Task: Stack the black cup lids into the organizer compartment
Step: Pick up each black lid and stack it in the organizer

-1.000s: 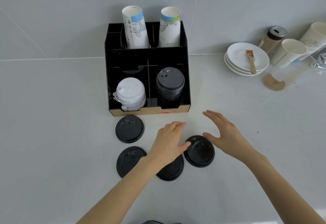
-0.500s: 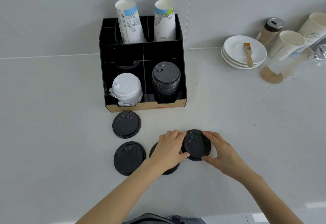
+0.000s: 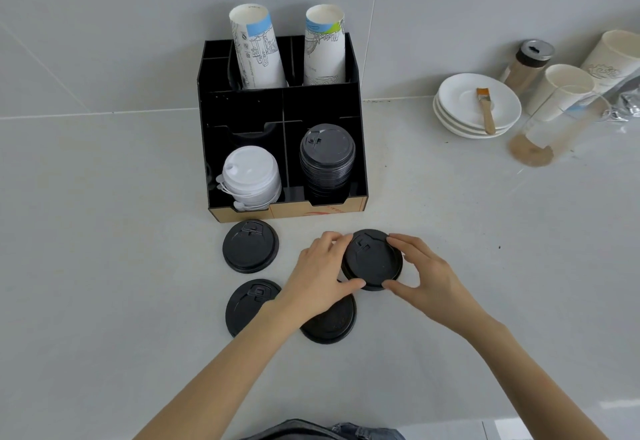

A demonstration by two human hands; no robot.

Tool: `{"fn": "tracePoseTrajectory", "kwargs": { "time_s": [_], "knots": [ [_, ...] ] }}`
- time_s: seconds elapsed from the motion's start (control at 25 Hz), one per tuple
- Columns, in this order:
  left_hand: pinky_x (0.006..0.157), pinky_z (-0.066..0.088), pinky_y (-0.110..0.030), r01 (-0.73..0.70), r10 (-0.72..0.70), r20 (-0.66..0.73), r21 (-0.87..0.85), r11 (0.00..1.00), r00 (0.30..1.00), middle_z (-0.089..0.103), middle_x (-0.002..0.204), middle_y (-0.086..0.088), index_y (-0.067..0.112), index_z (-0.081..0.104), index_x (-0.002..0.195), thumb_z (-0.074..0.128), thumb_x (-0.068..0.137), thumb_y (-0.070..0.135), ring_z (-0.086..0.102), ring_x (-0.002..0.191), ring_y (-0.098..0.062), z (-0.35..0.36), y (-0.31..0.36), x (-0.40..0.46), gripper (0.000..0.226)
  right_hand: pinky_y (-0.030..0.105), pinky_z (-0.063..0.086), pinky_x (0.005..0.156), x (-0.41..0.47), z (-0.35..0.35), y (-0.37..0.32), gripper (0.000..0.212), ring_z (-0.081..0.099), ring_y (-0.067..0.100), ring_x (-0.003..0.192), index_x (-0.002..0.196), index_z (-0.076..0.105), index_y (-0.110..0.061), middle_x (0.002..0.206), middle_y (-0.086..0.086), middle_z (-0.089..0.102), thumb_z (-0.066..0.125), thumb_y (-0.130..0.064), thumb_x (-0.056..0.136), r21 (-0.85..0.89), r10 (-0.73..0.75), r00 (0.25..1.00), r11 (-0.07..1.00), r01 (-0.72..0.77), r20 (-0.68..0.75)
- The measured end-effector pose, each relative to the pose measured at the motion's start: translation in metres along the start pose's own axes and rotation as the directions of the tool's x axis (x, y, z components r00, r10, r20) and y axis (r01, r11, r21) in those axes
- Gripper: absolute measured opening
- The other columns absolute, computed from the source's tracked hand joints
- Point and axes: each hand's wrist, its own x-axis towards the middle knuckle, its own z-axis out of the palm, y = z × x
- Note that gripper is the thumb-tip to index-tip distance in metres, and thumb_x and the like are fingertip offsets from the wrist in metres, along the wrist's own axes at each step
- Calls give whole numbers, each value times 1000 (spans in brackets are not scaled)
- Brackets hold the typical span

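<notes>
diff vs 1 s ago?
Both hands, left hand and right hand, closed on the round black plastic cup lid, one per side; it now looks raised. Three other black lids and the black organizer unchanged.

Our left hand (image 3: 320, 278) and right hand (image 3: 427, 275) face each other, fingers curled inward. Both pinch the round black plastic lid (image 3: 372, 259) between them.
</notes>
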Motion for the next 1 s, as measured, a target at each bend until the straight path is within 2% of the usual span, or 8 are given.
{"fn": "tracePoseTrajectory", "kwargs": {
  "time_s": [0.08,0.12,0.28,0.4,0.52,0.6,0.76,1.0],
  "knots": [
    [108,30,-39,-18,16,-56,-37,999,998,34,138,-6,17,23,136,60,81,35,35,126,-22,-10,-3,0,68,-8,23,90,7,-4,-7,60,42,4,113,129,40,-17,133,-6,43,68,-19,76,8,-20,1000,1000,21,-19],
    [108,31,-40,-32,26,-85,-64,997,996,35,138,-6,17,25,135,61,80,34,36,126,-22,-15,-4,0,67,-8,22,91,11,-7,-11,59,43,5,113,129,41,-16,132,-6,44,68,-19,76,10,-33,999,999,33,-26],
    [107,35,-39,-77,43,-213,-155,985,976,39,136,-6,16,30,133,64,79,28,41,124,-21,-38,-9,3,64,7,26,97,31,-19,-32,58,42,4,111,128,42,-15,137,-1,45,68,-18,77,17,-99,993,995,100,-59],
    [103,32,-28,-85,35,-287,-165,983,957,39,136,-7,14,30,133,64,80,26,42,122,-20,-55,-11,10,64,9,26,97,50,-29,-46,57,45,10,116,129,41,-16,139,0,43,67,-19,78,-9,-148,986,989,148,-72],
    [100,31,-26,-84,23,-341,-163,983,940,40,136,-8,13,31,133,64,80,25,42,121,-21,-71,-14,19,63,6,22,97,71,-39,-58,57,43,15,123,130,40,-14,142,2,41,65,-19,79,-53,-178,982,983,175,-60],
    [102,31,-30,-57,-2,-359,-156,986,934,40,136,-8,13,30,133,63,80,26,40,122,-23,-79,-16,28,64,4,18,96,87,-46,-63,58,41,17,127,131,39,-12,143,4,40,64,-18,80,-97,-196,979,977,190,-49],
    [101,37,-47,17,-75,-411,-142,990,909,43,134,-11,13,32,131,64,79,29,43,119,-28,-87,-19,48,64,6,15,96,119,-53,-66,59,34,19,133,134,35,-14,148,4,32,62,-17,81,-141,-185,983,973,185,14],
    [98,39,-44,90,-151,-480,-149,985,864,43,132,-13,9,33,129,63,79,31,42,119,-28,-81,-22,69,63,18,20,104,151,-55,-67,62,26,20,137,137,28,-14,152,3,22,59,-18,83,-180,-159,980,968,178,118]
  ]
}}
